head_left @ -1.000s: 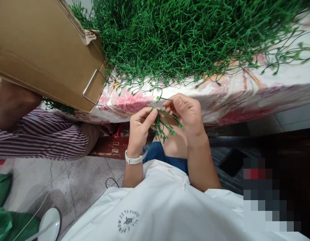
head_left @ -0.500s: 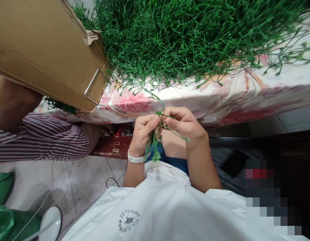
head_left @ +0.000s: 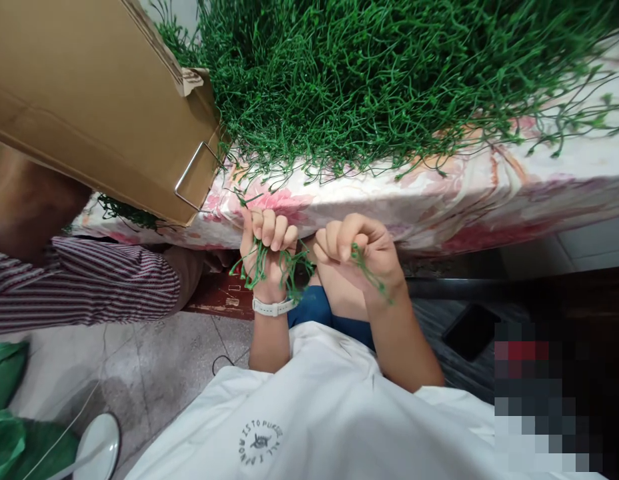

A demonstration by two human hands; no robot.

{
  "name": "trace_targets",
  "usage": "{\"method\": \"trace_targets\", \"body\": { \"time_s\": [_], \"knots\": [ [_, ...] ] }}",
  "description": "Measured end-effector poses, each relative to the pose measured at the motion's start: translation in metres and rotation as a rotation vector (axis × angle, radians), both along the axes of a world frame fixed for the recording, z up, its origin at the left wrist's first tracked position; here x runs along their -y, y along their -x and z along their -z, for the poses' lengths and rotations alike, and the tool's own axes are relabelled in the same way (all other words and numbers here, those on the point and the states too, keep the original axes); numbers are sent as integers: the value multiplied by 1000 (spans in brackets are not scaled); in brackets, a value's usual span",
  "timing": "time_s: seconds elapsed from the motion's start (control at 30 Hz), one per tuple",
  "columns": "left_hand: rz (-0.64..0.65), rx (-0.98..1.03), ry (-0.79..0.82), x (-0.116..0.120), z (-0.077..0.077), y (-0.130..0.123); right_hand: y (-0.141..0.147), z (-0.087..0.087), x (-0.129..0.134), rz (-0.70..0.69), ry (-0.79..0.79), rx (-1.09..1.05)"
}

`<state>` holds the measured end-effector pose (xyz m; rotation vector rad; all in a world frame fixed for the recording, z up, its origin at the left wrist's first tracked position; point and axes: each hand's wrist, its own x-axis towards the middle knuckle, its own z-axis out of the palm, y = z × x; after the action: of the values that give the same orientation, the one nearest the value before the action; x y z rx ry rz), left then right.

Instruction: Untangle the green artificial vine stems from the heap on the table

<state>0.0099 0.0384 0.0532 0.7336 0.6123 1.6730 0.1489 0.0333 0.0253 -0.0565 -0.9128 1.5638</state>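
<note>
My left hand (head_left: 270, 233), with a white band at the wrist, is closed around a small bunch of thin green artificial stems (head_left: 293, 272). Their ends dangle below the fingers, and one sprig sticks up past the thumb. To its right, my right hand (head_left: 367, 247) is closed on a single green stem (head_left: 370, 272), whose forked end hangs toward the wrist. Both hands hover apart above my lap, in front of the table edge. Just beyond them, a large heap of similar green stems (head_left: 364, 87) lies on the table.
A flowered tablecloth (head_left: 469, 190) covers the table. At the left stands a cardboard box (head_left: 104, 113) with a metal wire loop (head_left: 192, 175). Beside it is another person's arm (head_left: 34, 200) and striped clothing (head_left: 114, 280). A dark phone (head_left: 472, 331) lies at my right.
My hands were together over the stems; now they are apart. My left hand has moved left and turned upward with the bunch, while my right hand keeps one stem.
</note>
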Motion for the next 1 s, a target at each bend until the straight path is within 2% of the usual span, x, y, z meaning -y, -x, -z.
{"method": "trace_targets", "body": {
  "time_s": [0.17,0.3,0.37,0.43,0.5,0.53,0.57,0.63,0.7,0.77,0.83,0.9,1.0],
  "knots": [
    [-10,-238,0,3,3,-4,-8,2,-5,78,-3,178],
    [-103,-362,-18,13,6,-15,-13,1,-8,323,127,344],
    [-118,-405,-14,15,7,-17,-17,-1,-5,389,138,386],
    [-104,-425,-1,15,8,-15,-24,-4,-2,330,42,437],
    [-105,-431,6,13,10,-10,-35,-8,-3,149,-184,510],
    [-112,-430,7,11,11,-6,-40,-11,-7,92,-284,512],
    [-120,-425,9,10,12,-2,-44,-14,-14,95,-334,469],
    [-133,-415,16,7,14,3,-49,-19,-35,245,-240,319],
    [-139,-424,36,6,15,6,-50,-18,-61,452,-9,228],
    [-134,-459,52,7,14,7,-48,-12,-79,570,137,259],
    [-102,-501,50,8,14,6,-43,-3,-81,656,198,295],
    [-57,-552,44,9,14,6,-36,3,-66,644,181,342],
    [-45,-661,28,9,14,5,-25,0,-33,441,51,522]
  ]
}}
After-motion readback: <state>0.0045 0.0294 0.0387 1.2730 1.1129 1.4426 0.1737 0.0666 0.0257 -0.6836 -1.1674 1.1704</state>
